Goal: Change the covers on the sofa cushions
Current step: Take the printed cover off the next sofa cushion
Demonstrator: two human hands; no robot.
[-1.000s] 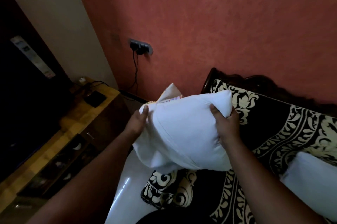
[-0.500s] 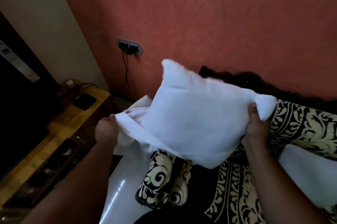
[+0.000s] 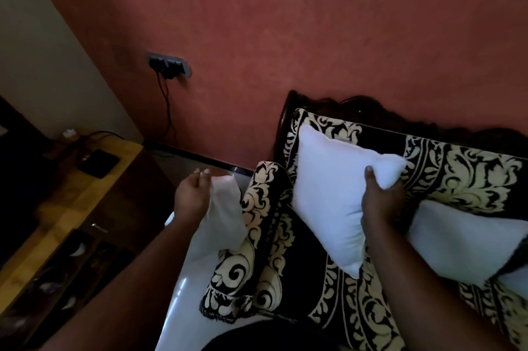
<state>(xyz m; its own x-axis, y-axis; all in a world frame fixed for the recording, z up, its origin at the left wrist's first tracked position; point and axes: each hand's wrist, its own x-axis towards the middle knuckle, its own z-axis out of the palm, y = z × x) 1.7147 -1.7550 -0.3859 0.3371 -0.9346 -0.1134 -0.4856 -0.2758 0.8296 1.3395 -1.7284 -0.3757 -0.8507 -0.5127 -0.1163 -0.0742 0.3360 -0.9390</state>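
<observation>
Left of the sofa (image 3: 371, 287) stands a wooden tabletop (image 3: 71, 202). My left hand (image 3: 192, 195) pinches the limp white cover (image 3: 225, 216) just off the sofa's arm. My right hand (image 3: 381, 202) grips the bare white cushion (image 3: 331, 196) against the sofa's patterned back, below the red wall (image 3: 314, 36).

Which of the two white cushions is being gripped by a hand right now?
The upright white cushion leaning against the patterned sofa back, gripped by the right hand. The other white cushion lies flat to its right, unheld.

White bare cushion (image 3: 331, 202), white cover (image 3: 225, 216), black-and-cream floral sofa throw (image 3: 463, 173), terracotta wall (image 3: 314, 36)
</observation>
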